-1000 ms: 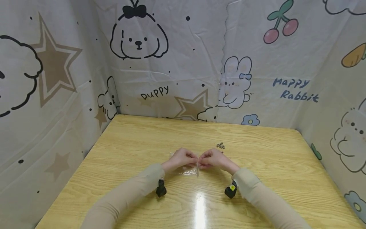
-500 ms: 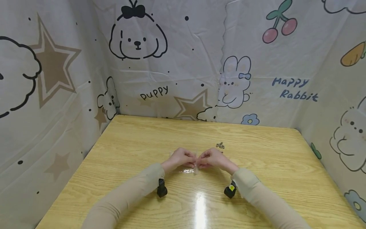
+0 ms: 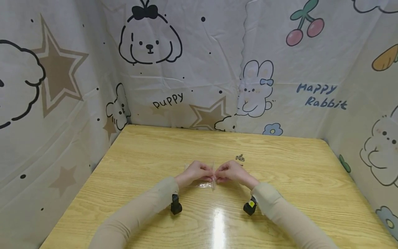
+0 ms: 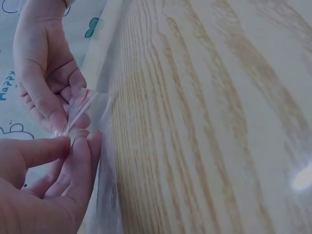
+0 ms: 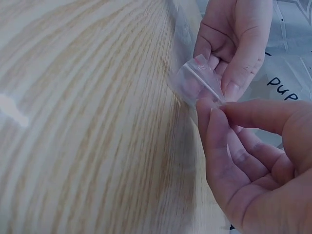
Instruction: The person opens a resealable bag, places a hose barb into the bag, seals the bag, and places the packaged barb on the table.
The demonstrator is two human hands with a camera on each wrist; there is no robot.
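A clear plastic zip bag (image 3: 203, 185) with a red line along its seal lies low over the table between both hands. My left hand (image 3: 196, 172) pinches the bag near its mouth between thumb and fingers. From the other side, my right hand (image 3: 232, 172) pinches the same edge with thumb and forefinger, the fingertips of both hands nearly meeting. In the left wrist view, a corner of the bag (image 4: 90, 105) sticks up beside the fingers. The right wrist view shows the seal strip (image 5: 207, 80) running into the pinch. Whether the bag holds anything I cannot tell.
Beyond the right hand a small pile of metallic pieces (image 3: 239, 158) lies on the wooden table (image 3: 149, 148). A tiny dark reddish item (image 3: 241, 165) sits close to that hand. Printed cloth (image 3: 199, 69) hangs behind and along both sides of the table.
Both hands have shifted very slightly to the left, and the bag's edge between them has moved the same way. The grip of each hand looks the same, and the metallic pieces have stayed put.
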